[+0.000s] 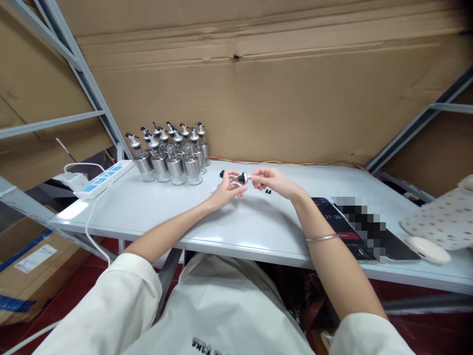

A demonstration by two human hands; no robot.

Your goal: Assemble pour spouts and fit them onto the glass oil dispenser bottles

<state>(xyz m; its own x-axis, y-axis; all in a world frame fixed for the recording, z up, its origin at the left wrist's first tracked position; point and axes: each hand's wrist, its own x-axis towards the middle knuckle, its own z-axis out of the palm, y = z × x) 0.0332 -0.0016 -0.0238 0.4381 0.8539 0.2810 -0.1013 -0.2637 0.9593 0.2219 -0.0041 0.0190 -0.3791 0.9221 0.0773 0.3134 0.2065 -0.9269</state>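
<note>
Bottle pourer spout (243, 178), black and silver: held above grey table (140, 207), between both hands. Left hand (228, 189): curled, seemingly pinching the black section, detail small. Right hand (272, 181): fingertips pinching the silver end. Forearms (177, 226): converging inward. Steel-sleeved glass bottles (175, 171): grouped far left.

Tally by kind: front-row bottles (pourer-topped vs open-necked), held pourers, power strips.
Pourer-topped glass bottles, front row: 2
Open-necked glass bottles, front row: 2
Held pourer: 1
Power strip: 1
Total: 6
</note>
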